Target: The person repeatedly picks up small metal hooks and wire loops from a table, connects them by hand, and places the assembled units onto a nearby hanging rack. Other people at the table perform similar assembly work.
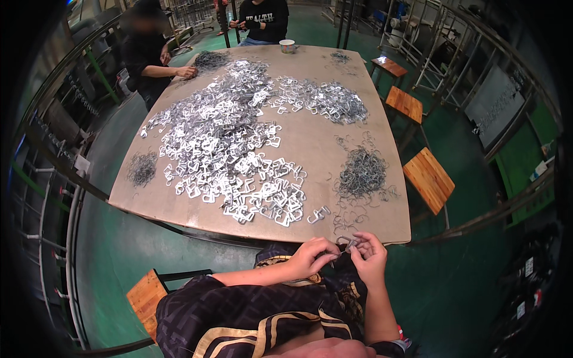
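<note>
Just off the table's near edge, my right hand (pixel 370 258) pinches a small grey metal hook (pixel 344 241) between thumb and fingers. Close beside it, my left hand (pixel 313 258) is closed in a pinch below the hook; what its fingertips hold is too small to make out. Beyond my hands, thin dark wire clips (pixel 362 173) form a heap on the table's right side, with loose ones trailing toward me. A big pile of shiny flat metal hooks (pixel 215 128) spreads over the middle and left. A few stray hooks (pixel 319 215) lie near the front edge.
The brown-topped table (pixel 310 140) carries a second hook pile (pixel 337 101) and smaller wire heaps. A white tub (pixel 287 46) stands at the far edge. Wooden stools (pixel 428 179) line the right side; another stool (pixel 146 301) is at lower left. Two people stand or sit around the far end.
</note>
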A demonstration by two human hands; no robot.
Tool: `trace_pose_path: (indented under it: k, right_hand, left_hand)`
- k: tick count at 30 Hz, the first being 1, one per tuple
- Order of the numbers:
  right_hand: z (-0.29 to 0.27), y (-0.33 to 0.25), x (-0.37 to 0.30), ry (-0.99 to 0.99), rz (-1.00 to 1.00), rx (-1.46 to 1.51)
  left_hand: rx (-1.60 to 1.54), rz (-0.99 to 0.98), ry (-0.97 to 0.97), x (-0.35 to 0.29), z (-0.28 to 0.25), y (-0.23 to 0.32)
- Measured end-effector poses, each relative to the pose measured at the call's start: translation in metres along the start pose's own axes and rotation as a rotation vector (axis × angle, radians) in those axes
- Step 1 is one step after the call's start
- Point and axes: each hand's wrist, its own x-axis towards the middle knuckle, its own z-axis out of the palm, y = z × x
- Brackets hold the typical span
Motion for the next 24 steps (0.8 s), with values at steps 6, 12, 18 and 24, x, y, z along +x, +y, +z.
trace_pose_path:
  k: [6, 12, 18, 24]
  right_hand:
    - [-0.001, -0.006, -0.009, 0.045, 0.001, -0.024]
    - [0.001, -0.009, -0.016, 0.122, -0.008, -0.051]
    - [-0.002, 0.0, -0.016, 0.207, 0.03, -0.031]
    - [-0.005, 0.011, -0.014, 0.26, 0.011, -0.035]
  left_hand:
    - [-0.016, -0.043, -0.002, 0.0, 0.008, -0.004]
    - [-0.001, -0.094, 0.001, 0.002, 0.012, -0.005]
    - [-0.003, -0.104, 0.023, 0.006, 0.017, -0.007]
    - [-0.047, -0.137, 0.017, 0.005, 0.02, -0.01]
